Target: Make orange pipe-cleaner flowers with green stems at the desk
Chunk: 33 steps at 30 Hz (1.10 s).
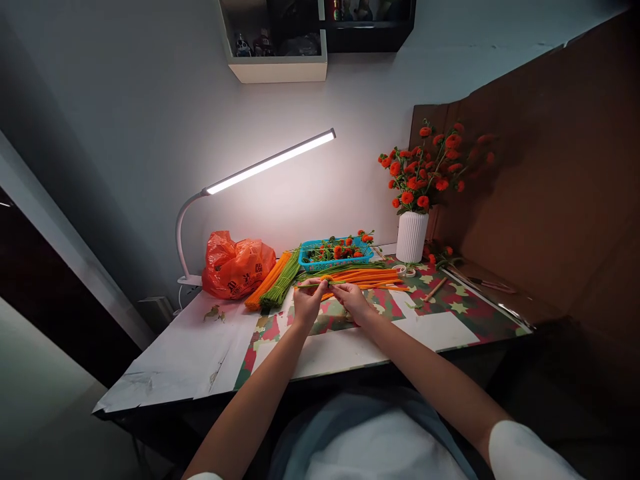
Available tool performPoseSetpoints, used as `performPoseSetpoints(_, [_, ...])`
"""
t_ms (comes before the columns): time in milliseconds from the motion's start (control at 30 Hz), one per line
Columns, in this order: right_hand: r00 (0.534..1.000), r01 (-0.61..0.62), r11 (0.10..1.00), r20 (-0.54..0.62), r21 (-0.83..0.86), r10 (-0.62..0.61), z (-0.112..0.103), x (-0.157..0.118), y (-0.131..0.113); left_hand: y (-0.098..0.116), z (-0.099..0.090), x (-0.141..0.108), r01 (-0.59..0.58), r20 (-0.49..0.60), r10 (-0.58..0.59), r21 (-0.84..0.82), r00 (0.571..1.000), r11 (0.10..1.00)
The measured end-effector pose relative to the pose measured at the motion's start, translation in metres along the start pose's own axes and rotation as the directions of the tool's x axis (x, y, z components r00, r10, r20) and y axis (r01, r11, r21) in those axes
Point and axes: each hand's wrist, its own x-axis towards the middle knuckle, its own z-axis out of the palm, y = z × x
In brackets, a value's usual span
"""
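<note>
My left hand [308, 305] and my right hand [354, 302] meet above the front middle of the table, fingers pinched close together. Between them is a small orange pipe-cleaner piece [327, 278] with a green pipe cleaner [306, 286] running sideways through both grips. Its finer shape is too small to make out. Just behind my hands lie loose orange pipe cleaners [373, 275]. To their left rest a bundle of green pipe cleaners [281, 283] and a bundle of orange ones [266, 283].
A blue basket [313, 267] of orange flowers stands at the back, beside a red plastic bag [240, 267]. At the right are a white ribbed vase [412, 237] of flowers, tape rolls [409, 272] and pliers [493, 286]. A lit lamp [273, 162] reaches overhead.
</note>
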Motion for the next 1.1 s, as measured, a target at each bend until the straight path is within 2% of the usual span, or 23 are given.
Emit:
performPoseSetpoints(133, [0.998,0.052,0.994,-0.028,-0.099,-0.055,0.0,-0.001,-0.001,0.003,0.0,0.0,0.112,0.049,-0.109,-0.06,0.993,0.992])
performPoseSetpoints(200, [0.987,0.131,0.982,-0.079,-0.137,-0.143,-0.003,-0.002,-0.002,0.004,0.0,0.001,0.175,0.073,-0.169,-0.101,0.983,0.979])
performPoseSetpoints(300, [0.946,0.248,0.944,-0.157,-0.216,-0.284,-0.007,0.0,-0.003,0.005,-0.001,0.003,0.278,0.128,-0.26,-0.148,0.957,0.949])
performPoseSetpoints(367, [0.93,0.307,0.908,-0.11,-0.285,-0.35,-0.009,0.001,-0.001,0.006,-0.001,0.002,0.351,0.222,-0.316,-0.145,0.923,0.925])
performPoseSetpoints(433, [0.923,0.362,0.875,-0.009,-0.322,-0.385,-0.011,0.004,0.001,0.007,-0.002,0.0,0.41,0.345,-0.352,-0.108,0.87,0.906])
performPoseSetpoints(533, [0.934,0.358,0.886,0.105,-0.294,-0.342,-0.012,0.006,0.005,0.007,-0.004,-0.002,0.453,0.443,-0.396,-0.027,0.804,0.891])
performPoseSetpoints(700, [0.968,0.201,0.971,0.181,-0.133,-0.175,-0.012,0.004,0.003,0.006,-0.007,-0.003,0.508,0.437,-0.472,0.041,0.765,0.86])
performPoseSetpoints(767, [0.968,0.207,0.972,0.167,-0.111,-0.188,-0.011,0.002,0.001,0.007,-0.008,-0.001,0.55,0.477,-0.487,0.01,0.731,0.835])
performPoseSetpoints(833, [0.968,0.245,0.962,0.086,-0.124,-0.236,-0.01,0.002,-0.001,0.01,-0.009,0.001,0.596,0.537,-0.477,-0.06,0.696,0.801])
performPoseSetpoints(900, [0.96,0.268,0.954,-0.05,-0.136,-0.276,-0.01,0.001,-0.002,0.013,-0.011,0.003,0.606,0.556,-0.436,-0.16,0.707,0.779])
performPoseSetpoints(967, [0.938,0.287,0.948,-0.162,-0.136,-0.307,-0.01,0.001,-0.002,0.015,-0.011,0.005,0.576,0.516,-0.399,-0.242,0.758,0.781])
performPoseSetpoints(1033, [0.91,0.321,0.933,-0.221,-0.163,-0.351,-0.01,0.0,-0.002,0.015,-0.011,0.005,0.532,0.457,-0.379,-0.275,0.805,0.801])
performPoseSetpoints(1100, [0.889,0.349,0.91,-0.229,-0.222,-0.397,-0.01,-0.002,-0.003,0.012,-0.009,0.004,0.49,0.409,-0.359,-0.282,0.839,0.825])
